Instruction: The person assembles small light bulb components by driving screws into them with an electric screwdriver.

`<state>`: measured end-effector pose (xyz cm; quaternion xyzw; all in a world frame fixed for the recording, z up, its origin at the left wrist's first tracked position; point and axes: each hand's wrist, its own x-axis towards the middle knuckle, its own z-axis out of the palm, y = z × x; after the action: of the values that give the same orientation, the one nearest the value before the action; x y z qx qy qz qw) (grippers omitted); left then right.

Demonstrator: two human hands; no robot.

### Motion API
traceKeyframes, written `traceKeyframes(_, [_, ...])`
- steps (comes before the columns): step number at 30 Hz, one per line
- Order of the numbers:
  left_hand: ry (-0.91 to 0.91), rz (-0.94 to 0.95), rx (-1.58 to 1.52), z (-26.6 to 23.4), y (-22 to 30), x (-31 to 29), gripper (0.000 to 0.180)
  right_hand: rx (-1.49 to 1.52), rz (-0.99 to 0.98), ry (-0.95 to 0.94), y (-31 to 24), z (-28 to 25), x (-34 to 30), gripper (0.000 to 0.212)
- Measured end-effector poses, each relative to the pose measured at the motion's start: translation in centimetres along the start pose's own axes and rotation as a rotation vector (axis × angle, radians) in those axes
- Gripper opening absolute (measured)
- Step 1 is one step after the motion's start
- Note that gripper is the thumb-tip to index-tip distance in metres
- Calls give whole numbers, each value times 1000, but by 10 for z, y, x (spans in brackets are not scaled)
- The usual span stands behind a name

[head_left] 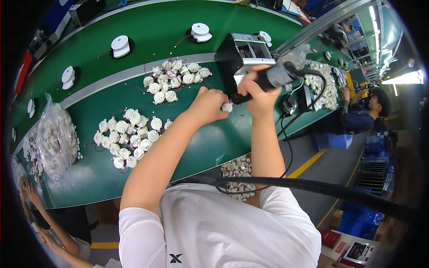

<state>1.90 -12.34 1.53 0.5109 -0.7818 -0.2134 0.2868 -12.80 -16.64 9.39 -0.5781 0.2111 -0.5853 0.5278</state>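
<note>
My right hand [260,96] is wrapped round a black and grey electric screwdriver [276,77], which lies tilted with its black front end low and to the left. A cable runs from its rear end. My left hand [208,105] pinches a small white round part [227,107] against the green bench, right beside the screwdriver's front end. The bit itself and its contact with the part cannot be made out. Close to my left hand lies a pile of white round parts with thin wires [167,82]; a second pile of such parts [129,134] lies left of my left forearm.
Beyond my right hand stands a black and silver box-shaped machine [243,53]. A green conveyor belt [156,31] carries white round units on black bases. A plastic bag of parts [56,138] sits at left. Black cable [321,187] crosses my right side. Co-workers [364,109] sit at both sides.
</note>
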Motion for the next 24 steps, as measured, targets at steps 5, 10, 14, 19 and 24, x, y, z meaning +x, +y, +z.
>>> traceKeyframes(5, [-136,49,42,-23,11,-27,26,97,-281,130,-44,-50,17,33])
traceKeyframes(10, [-207,61,-79,-39,10,-47,33,74,-300,183,-44,-71,41,30])
traceKeyframes(14, [-212,52,-54,-46,14,-51,43,83,-274,147,-31,-62,48,28])
traceKeyframes(19, [-58,-6,-117,-47,0,-55,56,-16,-181,142,-24,-56,44,25])
traceKeyframes(24, [9,-20,-225,-45,-8,-55,51,24,-70,138,-31,-57,31,21])
